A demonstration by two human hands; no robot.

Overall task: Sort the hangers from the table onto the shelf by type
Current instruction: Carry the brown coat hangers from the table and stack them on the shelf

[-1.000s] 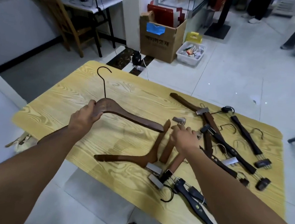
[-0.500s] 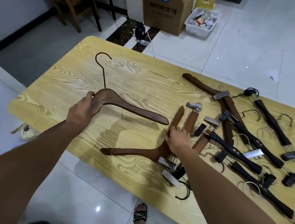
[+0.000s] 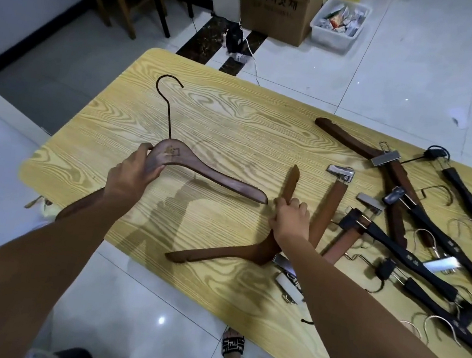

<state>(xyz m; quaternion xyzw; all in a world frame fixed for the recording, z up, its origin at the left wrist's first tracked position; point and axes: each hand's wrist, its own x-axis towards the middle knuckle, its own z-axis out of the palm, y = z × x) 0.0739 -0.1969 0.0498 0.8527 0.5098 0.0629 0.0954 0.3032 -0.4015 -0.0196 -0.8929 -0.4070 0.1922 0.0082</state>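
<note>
Right grip (image 3: 289, 219) now closes on reddish-brown wooden coat hanger (image 3: 224, 253) beside dark wooden black-hooked hanger (image 3: 199, 169) clenched in left grip (image 3: 133, 176), likely pairing one type.

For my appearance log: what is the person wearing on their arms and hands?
The left arm and right arm are bare to the frame edge, no sleeves. Neither left hand nor right hand shows gloves, watch, rings or bracelets.

Wood-grain table (image 3: 234, 136), glossy floor tiles (image 3: 409, 81)

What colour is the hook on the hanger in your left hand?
Black; the hook shows best in the head view.
</note>
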